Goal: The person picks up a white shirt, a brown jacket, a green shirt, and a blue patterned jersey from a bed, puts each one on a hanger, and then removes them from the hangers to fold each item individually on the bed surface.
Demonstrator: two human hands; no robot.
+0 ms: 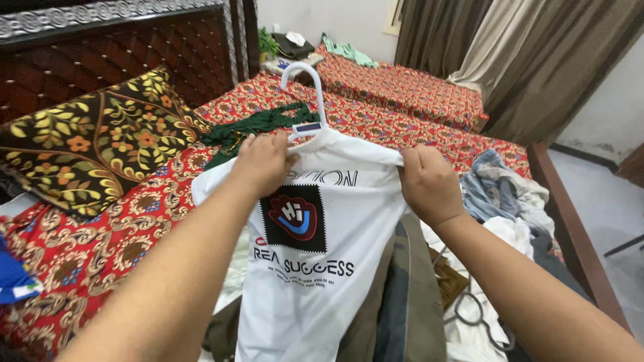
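Observation:
A white T-shirt (335,295) with a black square print and dark lettering hangs on a white plastic hanger (310,87) in front of me, above the bed. My left hand (263,163) grips the shirt's left shoulder beside the collar. My right hand (429,182) pinches the cloth at the right shoulder. The hanger's hook sticks up between my hands.
Below lies a bed with a red patterned cover (87,248), a floral pillow (87,144) by the dark headboard (134,47), a green garment (255,127), and a heap of clothes (503,201) at right. A second bed (402,87) and curtains (510,47) stand behind.

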